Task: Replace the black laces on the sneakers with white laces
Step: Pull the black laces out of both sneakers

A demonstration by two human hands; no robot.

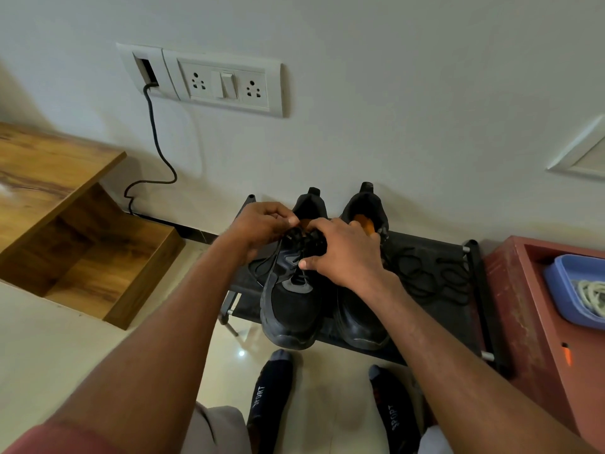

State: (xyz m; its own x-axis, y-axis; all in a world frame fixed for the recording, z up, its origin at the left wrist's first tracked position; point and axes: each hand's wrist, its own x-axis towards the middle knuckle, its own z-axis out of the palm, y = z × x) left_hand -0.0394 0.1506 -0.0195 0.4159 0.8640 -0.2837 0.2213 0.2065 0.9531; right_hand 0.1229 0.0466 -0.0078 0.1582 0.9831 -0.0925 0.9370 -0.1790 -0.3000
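Two black sneakers stand side by side on a black shoe rack (435,322) against the wall. Left sneaker (288,309): both hands at its upper eyelets. Left hand (262,229), fingers curled, pinches the black lace (296,232) at the tongue. Right hand (343,253) lies over the lacing, fingers curled onto it, thumb out. Right sneaker (363,322) touches the left. A loose black lace (425,273) lies on the rack, right of the sneakers. White laces (591,294) sit in a blue tray (563,296), further right.
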